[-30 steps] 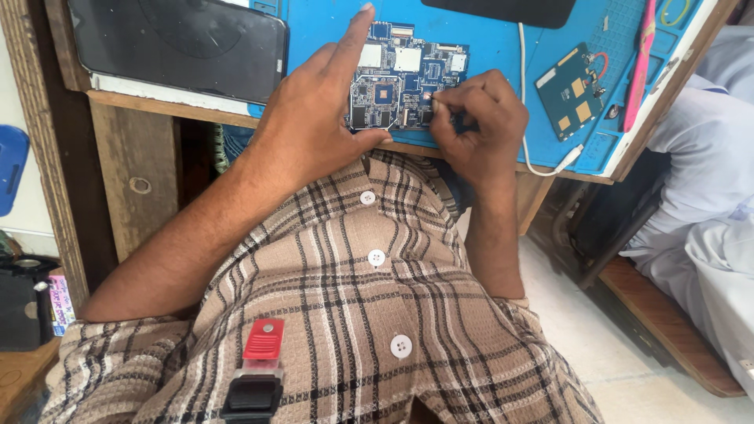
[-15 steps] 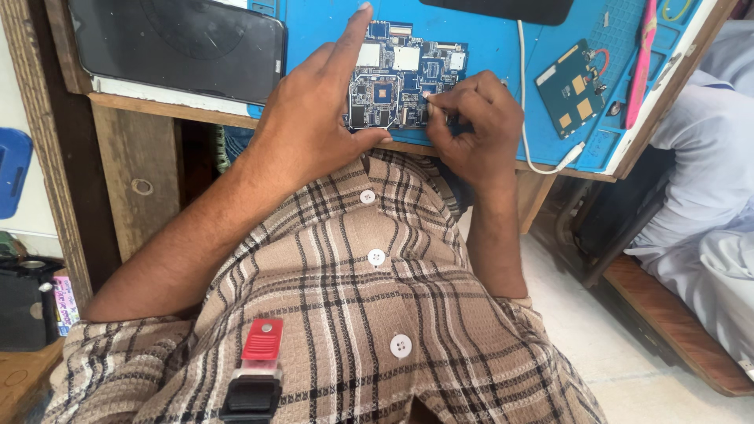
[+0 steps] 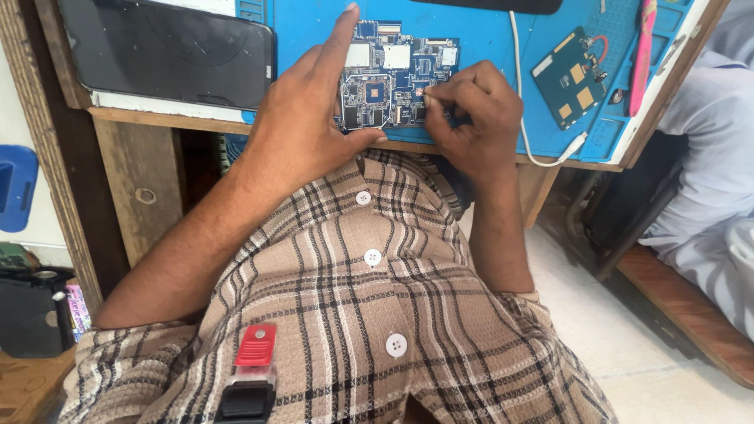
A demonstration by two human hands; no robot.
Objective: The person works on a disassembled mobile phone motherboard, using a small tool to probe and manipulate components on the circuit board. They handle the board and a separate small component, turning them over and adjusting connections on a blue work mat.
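The left hand point(image 3: 302, 129) lay spread on the circuit board point(image 3: 397, 74) at the bench's point(image 3: 157, 129) near edge; the right hand point(image 3: 471, 118) pinched together over it; a smaller board point(image 3: 572, 77) and white cable point(image 3: 525, 118) lay beside.

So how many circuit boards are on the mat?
2: a large circuit board under both hands at the mat's near edge, and a small teal board to its right. Others may lie out of view.

A person in a plaid button shirt point(image 3: 369, 298) works at a blue repair mat point(image 3: 487, 47). The left hand point(image 3: 302, 129) lies flat with its fingers spread, steadying a blue circuit board point(image 3: 389, 82); the right hand point(image 3: 471, 118), at the board's 4 o'clock, pinches at its edge. A dark tablet point(image 3: 169, 51) lies at 9 o'clock, a smaller green circuit board point(image 3: 573, 78) at 3 o'clock beside a white cable point(image 3: 522, 118).
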